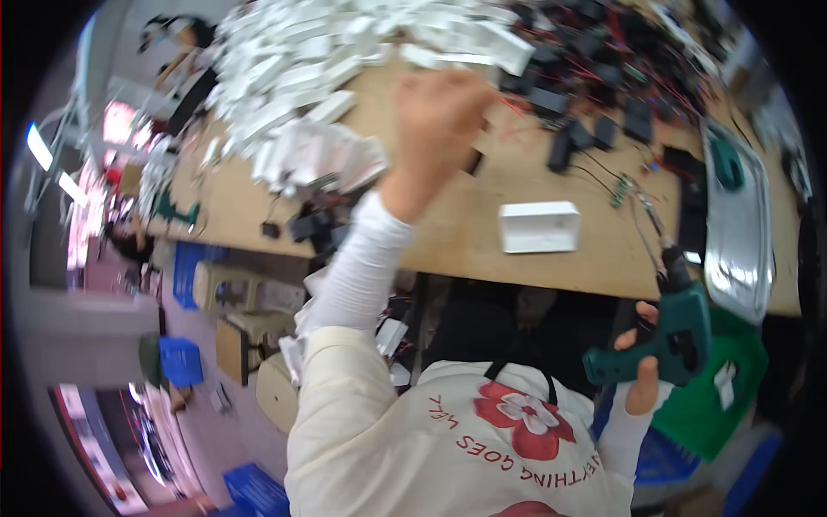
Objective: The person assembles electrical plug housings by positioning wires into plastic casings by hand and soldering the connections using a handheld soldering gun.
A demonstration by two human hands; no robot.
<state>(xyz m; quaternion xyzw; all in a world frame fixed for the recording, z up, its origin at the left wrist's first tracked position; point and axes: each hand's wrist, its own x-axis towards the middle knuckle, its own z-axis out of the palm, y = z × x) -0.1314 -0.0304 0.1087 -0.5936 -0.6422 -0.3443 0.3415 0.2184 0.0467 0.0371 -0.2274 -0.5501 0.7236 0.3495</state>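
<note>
My left hand reaches across the table, smeared by motion, its fingers hidden on the far side. It is nearest to a white plastic case at the edge of a large heap; whether it touches that case I cannot tell. In my right hand is a green cordless drill at the table's front edge, its bit pointing up and away from me. A small green circuit board with thin wires lies close to the bit. Between my hands an open white box rests on the wooden table.
White cases are heaped at the far left, black parts with red wires at the far right. A silver tray holding a green object stands at the right edge. Stools and a blue crate are on the left floor.
</note>
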